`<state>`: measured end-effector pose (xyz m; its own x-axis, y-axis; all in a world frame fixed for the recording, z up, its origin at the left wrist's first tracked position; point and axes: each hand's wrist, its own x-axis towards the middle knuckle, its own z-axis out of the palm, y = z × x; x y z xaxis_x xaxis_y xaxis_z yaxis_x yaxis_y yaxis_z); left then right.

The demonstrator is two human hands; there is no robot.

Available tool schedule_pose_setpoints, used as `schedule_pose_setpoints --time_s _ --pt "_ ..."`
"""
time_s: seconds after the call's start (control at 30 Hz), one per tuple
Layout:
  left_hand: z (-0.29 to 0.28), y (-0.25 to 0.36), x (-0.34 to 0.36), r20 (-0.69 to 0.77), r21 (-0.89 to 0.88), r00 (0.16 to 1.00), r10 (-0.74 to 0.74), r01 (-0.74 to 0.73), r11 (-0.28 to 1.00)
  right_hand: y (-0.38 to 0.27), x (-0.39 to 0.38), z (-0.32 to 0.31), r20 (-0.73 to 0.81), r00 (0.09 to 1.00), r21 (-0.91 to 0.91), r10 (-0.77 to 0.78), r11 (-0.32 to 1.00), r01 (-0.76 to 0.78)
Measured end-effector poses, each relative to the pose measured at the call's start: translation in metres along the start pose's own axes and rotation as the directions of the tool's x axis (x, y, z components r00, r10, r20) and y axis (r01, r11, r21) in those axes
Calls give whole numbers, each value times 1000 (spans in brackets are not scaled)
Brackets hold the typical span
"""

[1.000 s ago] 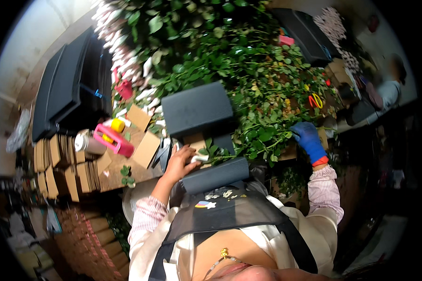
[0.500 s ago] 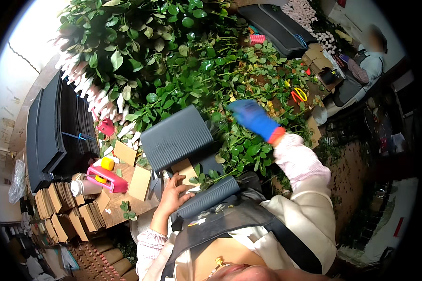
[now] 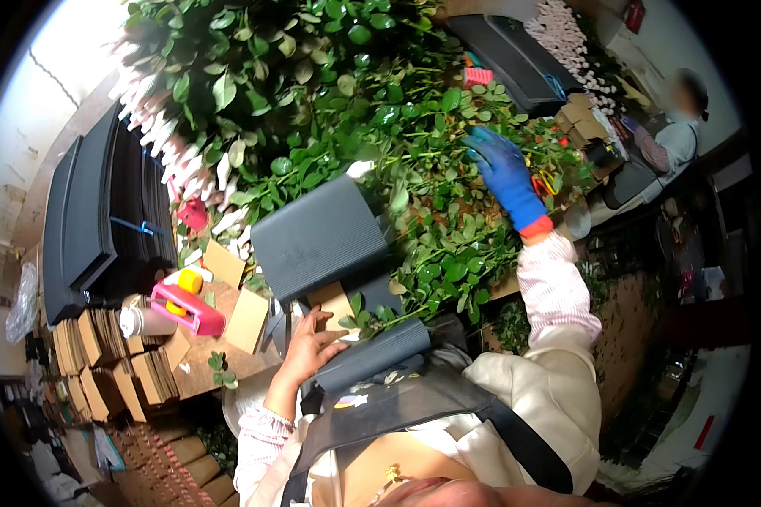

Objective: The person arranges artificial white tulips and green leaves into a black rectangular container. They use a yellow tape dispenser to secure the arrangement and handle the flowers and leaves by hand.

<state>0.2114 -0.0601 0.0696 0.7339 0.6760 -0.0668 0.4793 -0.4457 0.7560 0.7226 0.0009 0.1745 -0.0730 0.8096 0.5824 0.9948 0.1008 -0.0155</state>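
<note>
My right hand (image 3: 503,173), in a blue glove, reaches out over a pile of green leafy stems (image 3: 431,186) on the table, fingers spread among the leaves. Whether it grips a stem is hidden by foliage. My bare left hand (image 3: 309,346) rests on the near end of a dark grey corrugated sheet (image 3: 321,241), fingers touching a small brown card piece (image 3: 334,302). The sheet's near edge curls up against my apron (image 3: 372,355).
A pink tape dispenser (image 3: 186,308) and brown card pieces (image 3: 245,321) lie to the left. Stacks of dark sheets (image 3: 101,220) and folded brown cards (image 3: 101,372) stand farther left. Pale rosebuds (image 3: 156,118) line the leaf pile. Orange scissors (image 3: 543,182) lie by my right hand. Another person (image 3: 676,127) sits far right.
My right hand rose from the table's right edge and stretched forward over the leafy stems. My left hand stayed at the grey sheet. My head tilted, shifting the view.
</note>
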Motion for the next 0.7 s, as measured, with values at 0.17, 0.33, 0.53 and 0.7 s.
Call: schedule_pose_setpoints --time_s 0.17,0.33,0.53,0.7 --pt "0 -13 -7 8 -9 1000 -2 2 1000 -67 -30 -64 26 1000 26 -3 1000 2" --pt "-3 -15 -12 -12 -26 999 -30 30 999 -48 -53 -97 -21 993 -35 114 993 -115" --pt "2 -28 -18 -48 -129 994 -102 95 987 -124 -81 -97 204 977 243 61 964 -111" --pt "5 -34 -10 -115 -129 982 -147 132 983 -156 -108 -17 620 749 378 -235 925 -23"
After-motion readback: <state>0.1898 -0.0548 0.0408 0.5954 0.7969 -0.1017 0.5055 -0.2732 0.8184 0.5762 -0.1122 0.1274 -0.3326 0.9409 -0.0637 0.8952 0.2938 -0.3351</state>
